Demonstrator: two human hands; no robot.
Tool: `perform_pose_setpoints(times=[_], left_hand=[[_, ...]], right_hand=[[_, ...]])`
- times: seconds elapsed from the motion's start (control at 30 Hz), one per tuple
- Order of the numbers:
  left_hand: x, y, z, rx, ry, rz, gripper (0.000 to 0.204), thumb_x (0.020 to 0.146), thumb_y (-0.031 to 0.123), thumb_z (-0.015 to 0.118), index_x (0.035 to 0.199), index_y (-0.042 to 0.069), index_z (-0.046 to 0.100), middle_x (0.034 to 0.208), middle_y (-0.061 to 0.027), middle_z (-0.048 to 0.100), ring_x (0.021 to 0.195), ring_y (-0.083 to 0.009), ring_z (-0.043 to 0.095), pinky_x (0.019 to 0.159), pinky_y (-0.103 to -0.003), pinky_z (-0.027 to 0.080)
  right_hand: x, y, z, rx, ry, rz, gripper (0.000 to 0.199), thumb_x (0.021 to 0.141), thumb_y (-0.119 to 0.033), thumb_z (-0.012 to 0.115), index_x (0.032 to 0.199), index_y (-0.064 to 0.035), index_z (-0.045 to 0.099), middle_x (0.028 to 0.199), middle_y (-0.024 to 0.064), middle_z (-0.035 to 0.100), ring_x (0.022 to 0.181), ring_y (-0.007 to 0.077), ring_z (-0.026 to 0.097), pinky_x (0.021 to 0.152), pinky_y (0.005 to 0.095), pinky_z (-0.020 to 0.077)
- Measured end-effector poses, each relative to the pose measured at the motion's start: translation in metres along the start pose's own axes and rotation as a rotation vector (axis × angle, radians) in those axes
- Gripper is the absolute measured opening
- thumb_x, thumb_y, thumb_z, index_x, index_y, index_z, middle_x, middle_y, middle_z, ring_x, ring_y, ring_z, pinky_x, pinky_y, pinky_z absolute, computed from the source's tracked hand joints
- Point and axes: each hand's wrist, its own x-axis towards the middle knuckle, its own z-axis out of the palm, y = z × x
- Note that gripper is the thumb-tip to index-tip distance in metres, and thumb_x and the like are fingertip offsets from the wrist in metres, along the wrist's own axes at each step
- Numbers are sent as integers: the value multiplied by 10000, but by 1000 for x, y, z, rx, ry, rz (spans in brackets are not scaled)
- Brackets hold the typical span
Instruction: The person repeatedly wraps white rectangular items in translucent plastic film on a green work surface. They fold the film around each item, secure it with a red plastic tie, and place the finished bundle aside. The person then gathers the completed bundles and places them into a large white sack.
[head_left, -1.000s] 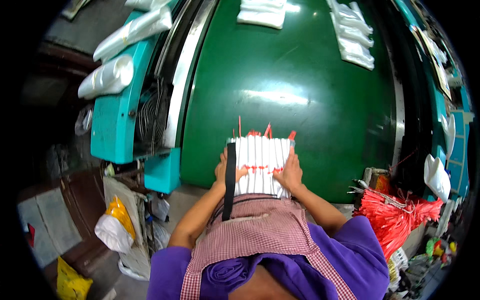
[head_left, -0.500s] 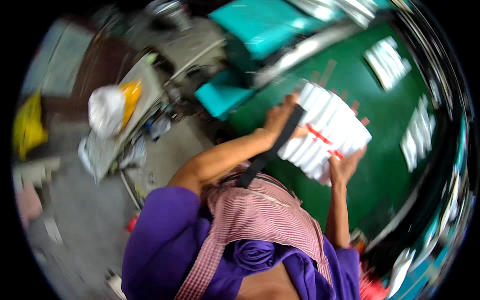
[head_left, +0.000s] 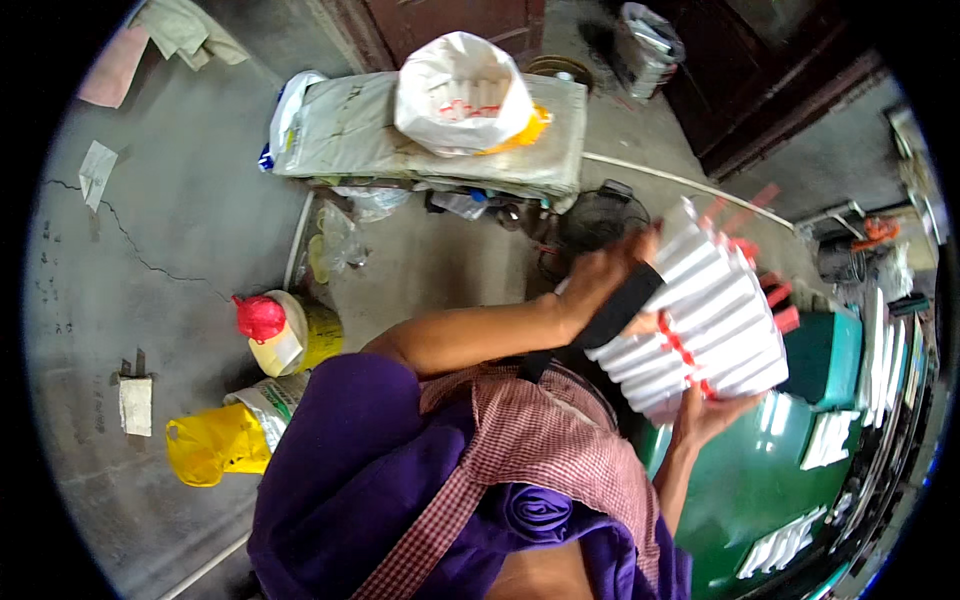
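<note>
Both hands carry one fanned stack of white folded plastic bags bound with red ties [head_left: 705, 320], lifted clear of the green machine surface [head_left: 745, 490] at the person's right. The left hand [head_left: 600, 275] closes its fingers over the stack's upper end beside a black strap [head_left: 615, 315], while the right hand [head_left: 705, 415] cups it from below, a two-ended grip that likely keeps the fan together. About five smaller white bundles lie on the surface; on the floor are one white sack [head_left: 462, 92] and one yellow bag [head_left: 205, 448].

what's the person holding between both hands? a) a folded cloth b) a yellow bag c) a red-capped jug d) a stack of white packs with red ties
d: the left hand and right hand clasp the white stack from either side, above the green table.
</note>
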Motion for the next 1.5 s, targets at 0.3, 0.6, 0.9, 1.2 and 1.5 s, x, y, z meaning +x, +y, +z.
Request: perform_pose_setpoints(times=[0.3,0.6,0.9,1.2,1.5], left_hand=[[-25,51,-70,160,278,-479,697,665,136,706,1247,-47,370,1036,-246,581,945,-318,619,836,-393,493],[-24,-11,-57,343,57,-706,762,667,362,704,1200,-97,412,1095,-283,577,1003,-388,604,880,-415,475],[1,-170,11,538,-18,-857,1021,676,458,703,1354,-159,252,1213,-296,552,1106,-345,583,960,-370,449],[-10,-272,79,644,221,-651,1026,728,363,735,1414,-72,108,1363,-260,358,1178,-372,487,972,-457,389],[16,-214,27,566,-40,89,486,830,169,620,1267,-4,496,1318,-203,429,1186,-348,464,997,-474,374]], right_hand=[[83,-86,15,220,-534,-95,1022,668,-47,750,1451,24,97,1324,274,448,1189,324,507,987,382,423],[106,-16,118,325,-950,-141,1020,682,-91,713,1442,60,49,1142,272,575,944,332,648,851,353,502],[110,23,249,-186,-1012,-160,907,612,-346,764,1256,106,314,1059,265,631,1096,346,587,972,354,424],[46,93,350,-367,-536,-349,1048,710,-250,708,1456,52,38,1289,314,424,1208,400,468,981,435,419],[48,83,349,-260,-629,-172,1085,706,-227,730,1461,37,-2,1229,292,409,1171,432,435,1028,453,353]])
